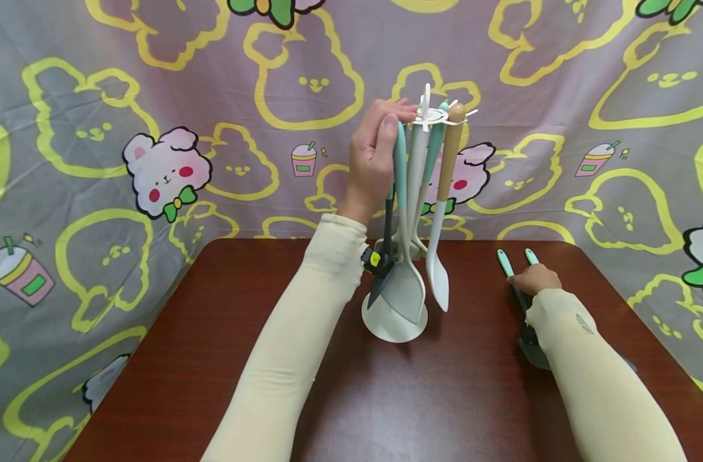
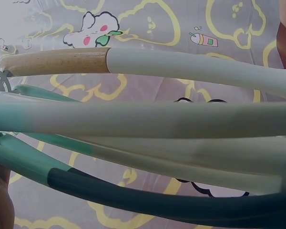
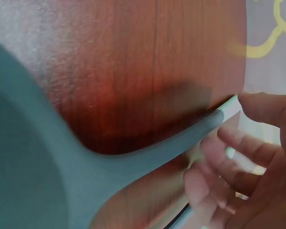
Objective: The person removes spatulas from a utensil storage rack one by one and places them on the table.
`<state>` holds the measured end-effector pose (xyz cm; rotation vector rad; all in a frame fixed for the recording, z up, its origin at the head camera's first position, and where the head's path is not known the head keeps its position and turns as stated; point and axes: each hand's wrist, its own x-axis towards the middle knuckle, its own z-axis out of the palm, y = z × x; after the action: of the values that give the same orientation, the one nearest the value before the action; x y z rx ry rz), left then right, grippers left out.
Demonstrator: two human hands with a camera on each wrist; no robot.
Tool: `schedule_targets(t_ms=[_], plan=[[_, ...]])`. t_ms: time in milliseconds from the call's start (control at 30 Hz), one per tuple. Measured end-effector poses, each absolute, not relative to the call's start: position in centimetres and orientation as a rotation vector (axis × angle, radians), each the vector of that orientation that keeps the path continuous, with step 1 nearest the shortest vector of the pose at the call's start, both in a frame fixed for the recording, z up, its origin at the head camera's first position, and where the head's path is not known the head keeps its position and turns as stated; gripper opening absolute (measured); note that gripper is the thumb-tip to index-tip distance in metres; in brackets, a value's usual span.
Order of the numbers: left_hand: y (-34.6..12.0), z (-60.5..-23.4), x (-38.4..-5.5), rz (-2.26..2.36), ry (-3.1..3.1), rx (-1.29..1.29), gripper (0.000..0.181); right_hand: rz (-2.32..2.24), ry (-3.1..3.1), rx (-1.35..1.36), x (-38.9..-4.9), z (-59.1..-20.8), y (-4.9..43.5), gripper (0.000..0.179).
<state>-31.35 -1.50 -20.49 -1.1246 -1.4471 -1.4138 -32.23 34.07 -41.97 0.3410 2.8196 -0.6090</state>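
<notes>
Utensil [image 3: 124,167], dark with a mint handle end, is at the right of the table [image 1: 455,398], its long axis running away from the person, handle end toward the patterned cloth [image 1: 271,192] and broad head nearer, the right hand's [image 1: 536,280] thumb and fingers curled about its handle. The left hand [image 1: 374,144] is at the top of the white rack [image 1: 389,327], whose hung utensils [image 1: 405,292] point heads down, and I cannot tell whether its fingers clamp anything. The right sleeve [image 1: 594,359] partly hides the dark head, which the right wrist view crops, and mostly covers a second utensil [image 1: 532,256].
</notes>
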Motion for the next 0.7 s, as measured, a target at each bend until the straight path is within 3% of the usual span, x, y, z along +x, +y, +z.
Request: schedule_targets(t_ms=[233,367,700], plan=[[-1.5,-20.4,-31.1,-1.437,-1.484,-1.103,0.030,-0.594,2.819,0.440,-31.7,-40.5,33.2,0.061],[-1.4,-20.4,-31.2,-1.448,-1.504,-1.082,0.030,-0.633,2.887,0.449,-31.5,-39.4,32.2,0.060],[-1.5,-20.4,-31.3,-1.430,-1.431,-1.140,0.031,-0.802,3.017,0.166,-31.8,-35.8,29.6,0.057]])
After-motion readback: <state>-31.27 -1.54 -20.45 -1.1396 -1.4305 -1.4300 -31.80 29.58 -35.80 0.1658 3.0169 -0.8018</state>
